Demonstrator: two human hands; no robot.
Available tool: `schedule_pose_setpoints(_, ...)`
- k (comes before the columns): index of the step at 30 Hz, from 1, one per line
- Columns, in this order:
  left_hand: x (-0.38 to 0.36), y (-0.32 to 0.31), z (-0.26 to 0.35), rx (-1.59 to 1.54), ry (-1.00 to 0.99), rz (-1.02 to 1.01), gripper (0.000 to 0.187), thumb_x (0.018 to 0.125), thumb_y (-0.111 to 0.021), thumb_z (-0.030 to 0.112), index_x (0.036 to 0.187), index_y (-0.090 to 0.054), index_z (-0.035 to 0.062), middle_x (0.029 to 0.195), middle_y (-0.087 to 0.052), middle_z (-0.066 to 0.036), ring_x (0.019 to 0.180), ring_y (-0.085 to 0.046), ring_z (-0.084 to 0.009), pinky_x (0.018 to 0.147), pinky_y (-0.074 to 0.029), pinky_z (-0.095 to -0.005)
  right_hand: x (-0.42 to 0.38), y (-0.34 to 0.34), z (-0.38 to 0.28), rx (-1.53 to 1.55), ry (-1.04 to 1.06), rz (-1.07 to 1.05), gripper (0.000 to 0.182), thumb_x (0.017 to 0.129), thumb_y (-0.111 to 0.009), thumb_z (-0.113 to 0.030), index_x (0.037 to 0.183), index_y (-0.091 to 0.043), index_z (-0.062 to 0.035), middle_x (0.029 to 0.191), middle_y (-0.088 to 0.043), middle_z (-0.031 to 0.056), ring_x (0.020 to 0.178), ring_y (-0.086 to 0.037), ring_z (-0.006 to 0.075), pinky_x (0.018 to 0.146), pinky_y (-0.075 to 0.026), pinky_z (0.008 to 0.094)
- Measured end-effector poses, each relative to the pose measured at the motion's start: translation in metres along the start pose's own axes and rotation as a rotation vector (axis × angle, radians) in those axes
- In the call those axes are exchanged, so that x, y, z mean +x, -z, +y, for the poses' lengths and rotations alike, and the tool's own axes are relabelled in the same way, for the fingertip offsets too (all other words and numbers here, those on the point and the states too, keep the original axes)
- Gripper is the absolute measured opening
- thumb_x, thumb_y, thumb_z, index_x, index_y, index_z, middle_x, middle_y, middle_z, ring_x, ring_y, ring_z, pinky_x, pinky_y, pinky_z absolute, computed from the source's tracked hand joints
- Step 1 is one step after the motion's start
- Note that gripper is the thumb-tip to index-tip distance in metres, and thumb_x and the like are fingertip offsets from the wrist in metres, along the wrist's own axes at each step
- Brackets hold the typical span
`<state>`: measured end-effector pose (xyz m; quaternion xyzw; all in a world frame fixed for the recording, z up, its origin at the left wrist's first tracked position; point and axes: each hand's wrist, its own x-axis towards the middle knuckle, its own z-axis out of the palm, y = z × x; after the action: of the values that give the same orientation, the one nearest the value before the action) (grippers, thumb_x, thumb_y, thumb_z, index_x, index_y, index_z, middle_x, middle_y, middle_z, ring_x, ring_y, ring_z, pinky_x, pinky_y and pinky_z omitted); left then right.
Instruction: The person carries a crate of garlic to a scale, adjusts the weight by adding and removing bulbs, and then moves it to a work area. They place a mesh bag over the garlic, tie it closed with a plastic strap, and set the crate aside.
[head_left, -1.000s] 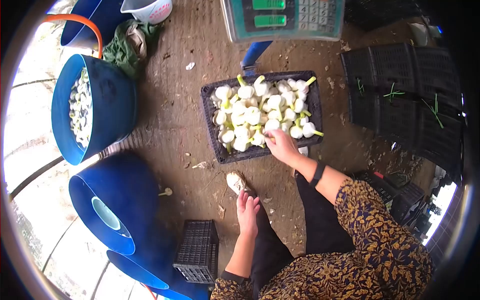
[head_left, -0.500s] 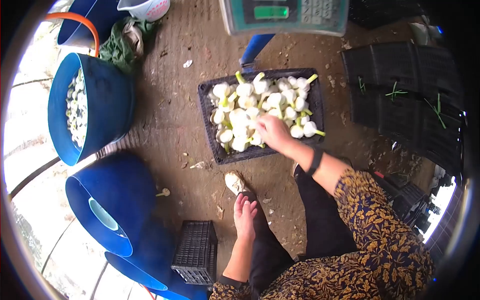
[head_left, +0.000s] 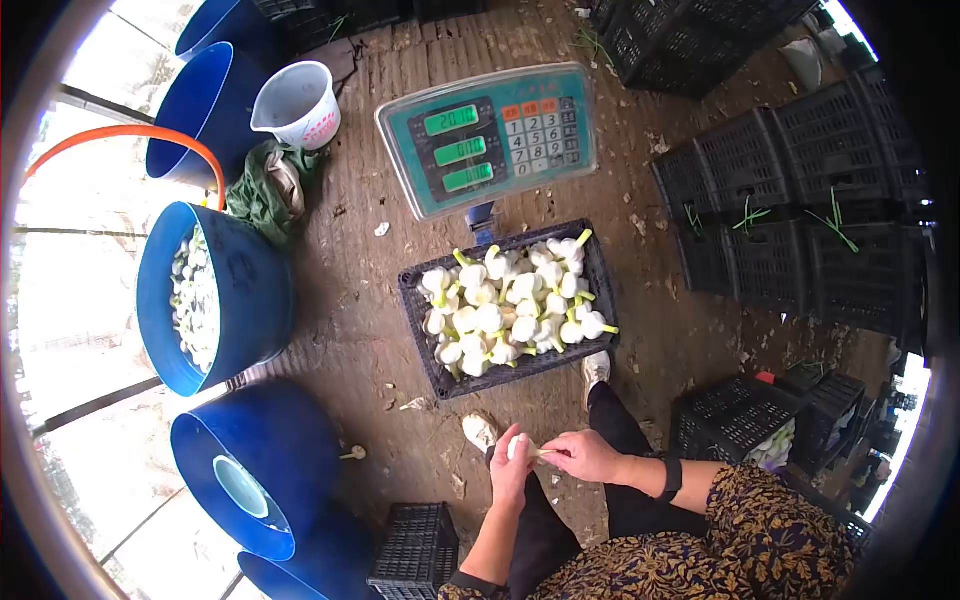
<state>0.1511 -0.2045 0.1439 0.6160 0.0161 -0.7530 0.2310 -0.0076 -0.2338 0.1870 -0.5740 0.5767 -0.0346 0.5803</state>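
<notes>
In front of my legs, my left hand [head_left: 508, 478] is closed round a white garlic bulb [head_left: 520, 449]. My right hand [head_left: 590, 457] pinches the stem end of that same bulb from the right. Beyond both hands is a black plastic crate [head_left: 441, 385], heaped with white garlic bulbs [head_left: 525, 289] that have short green stems. The crate sits below the display of a green weighing scale [head_left: 420, 182], whose screens are lit green.
Along the left stand several blue tubs, one a blue barrel [head_left: 262, 285] with garlic inside. A white bucket [head_left: 300, 110] and green cloth [head_left: 265, 190] lie behind it. Stacked black crates [head_left: 780, 190] line the right. A small black crate [head_left: 415, 545] is beside my left leg.
My right hand has come back from the crate to meet my left hand, and a garlic bulb is now between them. The view has tilted up, showing the whole scale display.
</notes>
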Motion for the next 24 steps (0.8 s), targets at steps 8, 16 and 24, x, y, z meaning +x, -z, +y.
schedule_pose_setpoints(8, -0.004, -0.014, -0.004, 0.015, 0.029, 0.027, 0.033, 0.091, -0.056, 0.033, 0.119, -0.053, 0.0164, 0.102, -0.058, 0.001, 0.093, -0.056, -0.0119, 0.078, -0.05, -0.0322, -0.004, 0.014, 0.004, 0.029, 0.04, 0.023, 0.017, 0.083, -0.063, -0.018, 0.094, -0.068, -0.0064, 0.077, -0.065, 0.0117, 0.067, -0.063, 0.0258, 0.059, -0.049, 0.033)
schedule_pose_setpoints(16, 0.006, 0.015, 0.036, -0.364, 0.053, 0.073, 0.032, 0.089, -0.056, 0.037, 0.108, -0.054, 0.0119, 0.092, -0.061, -0.007, 0.072, -0.061, -0.0174, 0.056, -0.05, -0.0282, -0.008, -0.003, 0.013, 0.304, -0.076, 0.076, 0.019, 0.087, -0.061, -0.017, 0.1, -0.064, -0.0031, 0.073, -0.066, 0.007, 0.064, -0.062, 0.0098, 0.059, -0.049, 0.0244)
schedule_pose_setpoints(24, -0.036, 0.193, 0.272, -0.632, -0.637, -0.182, 0.034, 0.095, -0.046, 0.038, 0.103, -0.053, 0.0058, 0.09, -0.062, -0.016, 0.081, -0.063, -0.0266, 0.073, -0.056, -0.0354, -0.072, -0.007, 0.032, 0.348, -0.23, 0.217, 0.022, 0.088, -0.055, -0.006, 0.108, -0.058, 0.0009, 0.082, -0.065, 0.0078, 0.066, -0.061, 0.0099, 0.061, -0.051, 0.0238)
